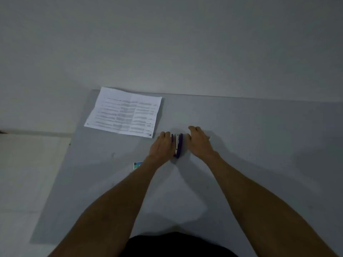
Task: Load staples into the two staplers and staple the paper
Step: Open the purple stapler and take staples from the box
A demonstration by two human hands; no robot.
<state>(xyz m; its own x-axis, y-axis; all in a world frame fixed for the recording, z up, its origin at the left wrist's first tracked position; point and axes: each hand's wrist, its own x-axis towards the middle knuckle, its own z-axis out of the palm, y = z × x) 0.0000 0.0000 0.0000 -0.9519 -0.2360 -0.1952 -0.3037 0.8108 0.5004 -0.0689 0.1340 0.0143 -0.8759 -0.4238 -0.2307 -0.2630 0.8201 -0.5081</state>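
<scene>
Dimly, left hand (163, 145) grips the purple stapler (178, 145), hiding its side; right hand (199, 140) fingers' grip unclear.

Matt grey table (259, 145), creased paper (124, 112)

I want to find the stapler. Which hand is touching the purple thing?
The left hand lies against the purple stapler. The right hand sits beside it, across a small gap.

Just a big grey worktop (259, 145) up against a plain pale wall (167, 43). Paler, cream-ish surface (27, 173) off to the left of it. Dark clothing (178, 245) at the bottom edge.
</scene>
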